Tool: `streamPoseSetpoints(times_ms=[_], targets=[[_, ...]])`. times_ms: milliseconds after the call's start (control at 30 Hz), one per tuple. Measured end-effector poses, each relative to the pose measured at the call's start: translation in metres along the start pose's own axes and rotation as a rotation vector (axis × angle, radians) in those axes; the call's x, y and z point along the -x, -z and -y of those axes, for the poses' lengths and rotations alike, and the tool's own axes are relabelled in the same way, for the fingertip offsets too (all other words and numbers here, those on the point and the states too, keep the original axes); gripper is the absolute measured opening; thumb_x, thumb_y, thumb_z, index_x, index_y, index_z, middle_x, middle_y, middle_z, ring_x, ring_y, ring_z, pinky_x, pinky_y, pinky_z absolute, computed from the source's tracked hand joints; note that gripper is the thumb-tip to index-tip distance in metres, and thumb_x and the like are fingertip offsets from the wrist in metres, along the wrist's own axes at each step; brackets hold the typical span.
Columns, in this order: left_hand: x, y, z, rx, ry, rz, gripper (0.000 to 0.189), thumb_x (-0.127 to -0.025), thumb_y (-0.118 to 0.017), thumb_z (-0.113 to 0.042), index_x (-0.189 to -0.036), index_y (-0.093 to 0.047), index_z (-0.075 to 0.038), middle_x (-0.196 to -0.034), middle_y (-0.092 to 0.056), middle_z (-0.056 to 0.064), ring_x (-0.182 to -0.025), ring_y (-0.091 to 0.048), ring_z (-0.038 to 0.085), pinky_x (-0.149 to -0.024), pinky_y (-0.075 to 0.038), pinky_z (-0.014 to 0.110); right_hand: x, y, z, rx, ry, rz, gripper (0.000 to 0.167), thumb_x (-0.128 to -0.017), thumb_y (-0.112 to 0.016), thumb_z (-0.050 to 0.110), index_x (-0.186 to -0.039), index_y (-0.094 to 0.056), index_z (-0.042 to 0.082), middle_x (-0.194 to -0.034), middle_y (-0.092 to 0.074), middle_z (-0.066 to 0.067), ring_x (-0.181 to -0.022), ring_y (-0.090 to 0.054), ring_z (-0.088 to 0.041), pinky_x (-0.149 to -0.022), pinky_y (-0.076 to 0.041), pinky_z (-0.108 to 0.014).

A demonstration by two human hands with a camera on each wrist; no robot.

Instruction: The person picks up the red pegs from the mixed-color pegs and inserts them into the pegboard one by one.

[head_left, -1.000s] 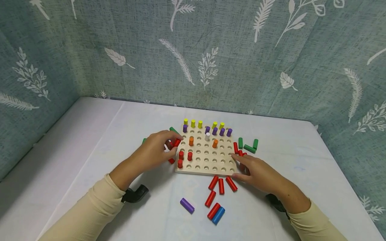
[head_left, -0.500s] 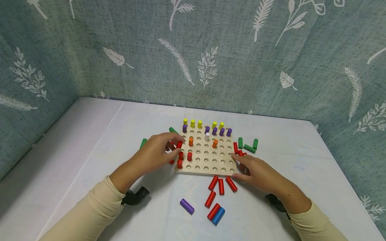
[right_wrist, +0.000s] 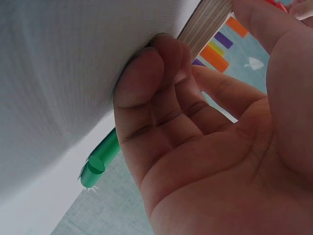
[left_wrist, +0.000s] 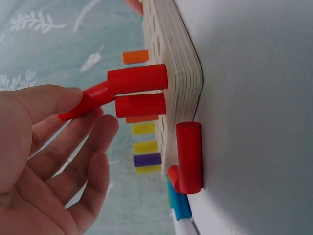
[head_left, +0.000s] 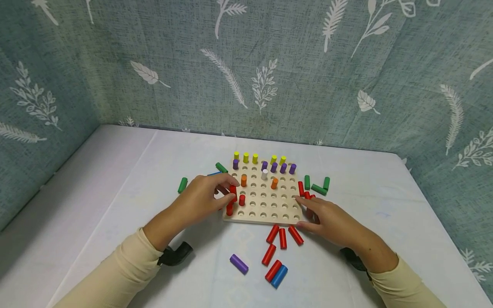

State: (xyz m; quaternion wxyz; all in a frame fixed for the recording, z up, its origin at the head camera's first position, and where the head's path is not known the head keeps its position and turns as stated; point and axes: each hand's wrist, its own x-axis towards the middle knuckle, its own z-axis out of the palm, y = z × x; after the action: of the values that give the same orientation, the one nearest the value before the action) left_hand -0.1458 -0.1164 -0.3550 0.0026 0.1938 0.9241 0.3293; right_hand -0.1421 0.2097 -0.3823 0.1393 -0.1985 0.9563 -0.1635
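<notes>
My left hand (head_left: pixel 194 196) pinches a red peg (left_wrist: pixel 90 100) between thumb and fingers, over the left edge of the wooden pegboard (head_left: pixel 256 219). In the left wrist view the peg is tilted, its end overlapping a standing red peg (left_wrist: pixel 139 78); whether they touch I cannot tell. Another red peg (head_left: pixel 242 200) stands nearby in the board. At the right front corner, my right hand (head_left: pixel 329 220) holds the board, thumb by the front edge and index finger on the right side. Its other fingers curl beside the board in the right wrist view.
Yellow pegs (head_left: pixel 245 158), purple pegs (head_left: pixel 274 167), a white peg (head_left: pixel 264 174) and orange pegs (head_left: pixel 244 180) stand in the board. Loose red pegs (head_left: pixel 283 238), a purple peg (head_left: pixel 239 264) and a blue peg (head_left: pixel 279 276) lie in front. Green pegs (head_left: pixel 319 189) lie at the sides.
My left hand has moved slightly right and toward me with the red peg, which has turned more upright. A blue peg behind that hand has come into view. The right hand has stayed put.
</notes>
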Motion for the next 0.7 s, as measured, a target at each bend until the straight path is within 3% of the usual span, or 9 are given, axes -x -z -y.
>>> streamPoseSetpoints(times_ms=[133, 433, 500, 700], targets=[[0.001, 0.0, -0.001, -0.031, -0.023, -0.019, 0.029, -0.085, -0.08, -0.014, -0.113, -0.071, -0.013, -0.094, -0.076, -0.004, -0.088, -0.069, 0.01, -0.081, -0.056, 0.035, 0.001, 0.0, 0.001, 0.003, 0.003, -0.004, 0.073, -0.086, -0.077, 0.042, -0.149, -0.049, 0.016, -0.097, -0.058, 0.003, -0.086, -0.052, -0.011, -0.071, -0.048, -0.024], [0.001, -0.008, -0.005, -0.028, -0.038, 0.004, 0.026, -0.083, -0.082, -0.015, -0.108, -0.073, -0.016, -0.089, -0.074, -0.009, -0.087, -0.065, 0.007, -0.072, -0.052, 0.025, 0.0, 0.001, 0.0, 0.001, -0.001, 0.005, 0.074, -0.086, -0.076, 0.043, -0.149, -0.049, 0.016, -0.097, -0.058, 0.004, -0.087, -0.052, -0.011, -0.073, -0.048, -0.026], [0.001, -0.009, -0.004, -0.039, -0.06, -0.006, 0.023, -0.083, -0.083, -0.016, -0.104, -0.074, -0.017, -0.086, -0.074, -0.01, -0.085, -0.065, 0.006, -0.076, -0.05, 0.026, 0.0, 0.002, 0.001, -0.002, 0.005, 0.01, 0.074, -0.086, -0.076, 0.045, -0.149, -0.049, 0.015, -0.097, -0.058, 0.003, -0.088, -0.052, -0.012, -0.073, -0.048, -0.026], [0.001, -0.012, -0.001, -0.091, -0.128, 0.008, 0.02, -0.081, -0.084, -0.018, -0.099, -0.075, -0.018, -0.082, -0.071, -0.012, -0.077, -0.06, 0.007, -0.066, -0.048, 0.022, 0.0, 0.002, 0.002, -0.013, -0.004, 0.015, 0.073, -0.087, -0.075, 0.046, -0.148, -0.049, 0.016, -0.098, -0.058, 0.003, -0.088, -0.052, -0.011, -0.073, -0.048, -0.027]])
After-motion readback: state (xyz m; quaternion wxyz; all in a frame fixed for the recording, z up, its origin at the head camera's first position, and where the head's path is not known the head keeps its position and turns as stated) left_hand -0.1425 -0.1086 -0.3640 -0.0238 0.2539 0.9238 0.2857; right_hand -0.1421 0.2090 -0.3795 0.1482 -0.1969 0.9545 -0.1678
